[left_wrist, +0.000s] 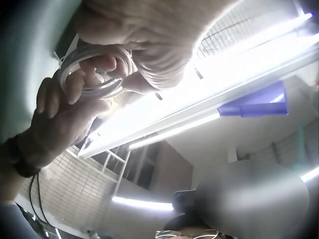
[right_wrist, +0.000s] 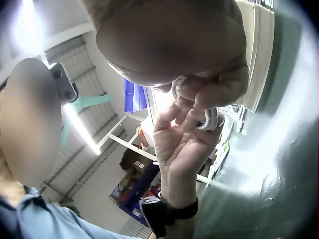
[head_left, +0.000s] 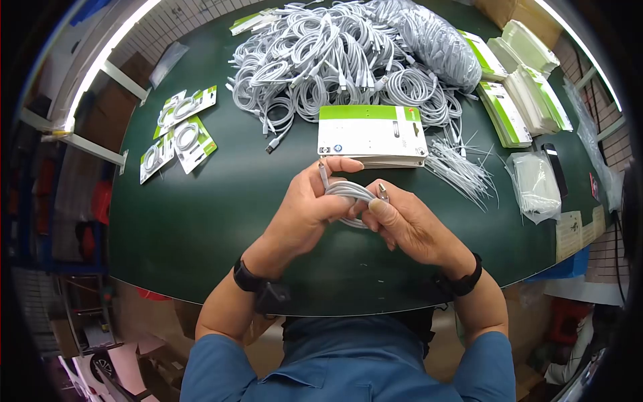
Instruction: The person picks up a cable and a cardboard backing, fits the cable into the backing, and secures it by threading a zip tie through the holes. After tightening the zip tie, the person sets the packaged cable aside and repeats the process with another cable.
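Both hands hold one coiled white cable [head_left: 349,190] in front of the person, over the green table. My left hand [head_left: 301,204] grips the left side of the coil, and one connector [head_left: 322,165] sticks up beside its index finger. At the coil's right end, the thumb and fingers of my right hand [head_left: 414,224] pinch the loops near a second metal connector [head_left: 383,190]. In the left wrist view the coil [left_wrist: 64,74] shows as a ring with fingers through it. Part of the coil [right_wrist: 212,121] is hidden behind fingers in the right wrist view.
Just beyond the hands lies a stack of green-and-white cards [head_left: 372,134]. Behind it rises a large heap of coiled cables [head_left: 315,53]. White ties [head_left: 459,167] lie to the right, near more card stacks [head_left: 504,114]. Carded cables [head_left: 194,142] lie at left.
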Motion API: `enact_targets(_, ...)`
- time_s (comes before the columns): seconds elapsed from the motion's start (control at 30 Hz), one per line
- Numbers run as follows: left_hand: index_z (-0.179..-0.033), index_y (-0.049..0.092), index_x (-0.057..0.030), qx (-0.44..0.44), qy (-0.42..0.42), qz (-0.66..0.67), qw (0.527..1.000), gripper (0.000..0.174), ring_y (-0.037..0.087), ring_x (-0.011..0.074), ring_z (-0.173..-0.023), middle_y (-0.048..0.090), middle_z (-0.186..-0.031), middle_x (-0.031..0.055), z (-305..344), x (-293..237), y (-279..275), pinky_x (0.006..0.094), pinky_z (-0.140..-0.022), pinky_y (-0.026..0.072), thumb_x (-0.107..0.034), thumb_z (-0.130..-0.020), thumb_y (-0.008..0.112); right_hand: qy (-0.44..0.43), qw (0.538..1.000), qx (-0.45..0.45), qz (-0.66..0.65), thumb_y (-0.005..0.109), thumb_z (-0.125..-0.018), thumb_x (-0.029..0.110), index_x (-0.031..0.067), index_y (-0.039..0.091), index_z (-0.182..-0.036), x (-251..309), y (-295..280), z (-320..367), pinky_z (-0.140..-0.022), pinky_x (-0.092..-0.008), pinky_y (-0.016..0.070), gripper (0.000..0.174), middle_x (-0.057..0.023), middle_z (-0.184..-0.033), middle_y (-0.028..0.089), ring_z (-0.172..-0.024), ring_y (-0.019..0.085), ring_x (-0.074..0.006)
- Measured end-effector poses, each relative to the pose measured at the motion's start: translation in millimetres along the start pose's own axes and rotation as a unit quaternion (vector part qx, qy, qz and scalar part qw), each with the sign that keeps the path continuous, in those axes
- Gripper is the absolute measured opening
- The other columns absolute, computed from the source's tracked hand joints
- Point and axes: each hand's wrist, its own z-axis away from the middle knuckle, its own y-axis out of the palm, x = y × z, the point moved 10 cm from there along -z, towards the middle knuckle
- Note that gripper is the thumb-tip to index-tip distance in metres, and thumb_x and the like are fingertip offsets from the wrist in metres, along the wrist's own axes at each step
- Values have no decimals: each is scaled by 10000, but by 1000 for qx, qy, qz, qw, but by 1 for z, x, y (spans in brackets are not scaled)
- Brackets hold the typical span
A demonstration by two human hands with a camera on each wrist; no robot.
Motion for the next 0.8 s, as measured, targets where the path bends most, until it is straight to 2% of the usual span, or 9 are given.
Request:
enact_targets(0.13, -1468, 537, 25, 7, -16, 217, 976, 438, 594, 155, -742, 629, -850, 49, -2, 4, -1, 314, -778, 525, -155, -1074, 595, 10, 999, -3, 49, 514, -1160, 306, 40, 677, -1097, 2, -5, -7, -638, -292, 468, 319, -6, -828, 588, -683, 518, -108)
enact_targets(0.17, -1436, 573, 33, -24, -13, 206, 978, 426, 566, 153, -713, 605, -806, 43, -3, 6, -3, 322, -753, 515, -247, -1115, 575, 4, 998, -4, 64, 526, -1153, 293, 37, 683, -1088, 1, -6, -10, -658, -301, 475, 308, -10, -824, 594, -693, 523, -115)
enact_targets(0.27, -1304, 675, 36, -56, -27, 79, 995, 394, 555, 145, -702, 585, -741, 37, -6, 16, -20, 326, -742, 502, -303, -1117, 603, 23, 995, 10, 99, 547, -1139, 264, 21, 704, -1087, -9, 1, -12, -707, -321, 482, 294, -24, -825, 619, -716, 533, -131)
enact_targets(0.3, -1116, 749, 33, -40, -14, 62, 997, 329, 534, 126, -658, 559, -678, 21, -5, 16, -18, 312, -713, 493, -283, -1095, 657, 3, 996, 22, 87, 537, -1143, 267, 31, 715, -1114, -6, 7, -11, -683, -295, 482, 297, -20, -847, 641, -718, 551, -113)
enact_targets(0.4, -1028, 761, 26, -48, -6, 19, 999, 242, 516, 108, -622, 577, -675, 19, -6, 14, -17, 300, -662, 475, -209, -1060, 710, 41, 999, 35, 1, 520, -1159, 329, 35, 717, -1117, -9, 4, -9, -657, -263, 485, 357, -10, -872, 659, -715, 579, -94)
enact_targets(0.43, -1009, 761, 20, -70, -5, 19, 997, 165, 505, 93, -597, 607, -704, 16, -5, 10, -21, 279, -630, 472, -143, -1025, 743, 1, 999, 25, -38, 505, -1166, 409, 35, 710, -1065, -9, -1, -11, -625, -236, 487, 438, 2, -869, 658, -682, 589, -72)
enact_targets(0.57, -1064, 757, 24, -120, 27, -39, 992, 164, 505, 72, -608, 629, -740, 8, -6, -3, -13, 252, -632, 480, -135, -1030, 731, 26, 993, -39, -112, 520, -1160, 435, 52, 690, -970, -24, -13, -15, -597, -224, 483, 460, 6, -848, 665, -627, 563, -45)
enact_targets(0.67, -1133, 747, 28, -123, 23, -19, 992, 193, 516, 56, -617, 617, -744, -7, -10, 4, -18, 249, -624, 486, -140, -1050, 702, 33, 998, -30, -54, 537, -1156, 347, 27, 688, -1006, -24, -13, -17, -635, -271, 500, 384, -30, -843, 674, -659, 594, -97)
enact_targets(0.8, -1215, 733, 36, -79, 3, -21, 997, 258, 529, 46, -633, 583, -728, -23, -14, 16, -19, 253, -617, 486, -168, -1099, 625, -34, 991, -46, 123, 548, -1133, 240, 0, 661, -1045, -6, 1, -16, -700, -343, 502, 280, -89, -822, 656, -716, 607, -181)
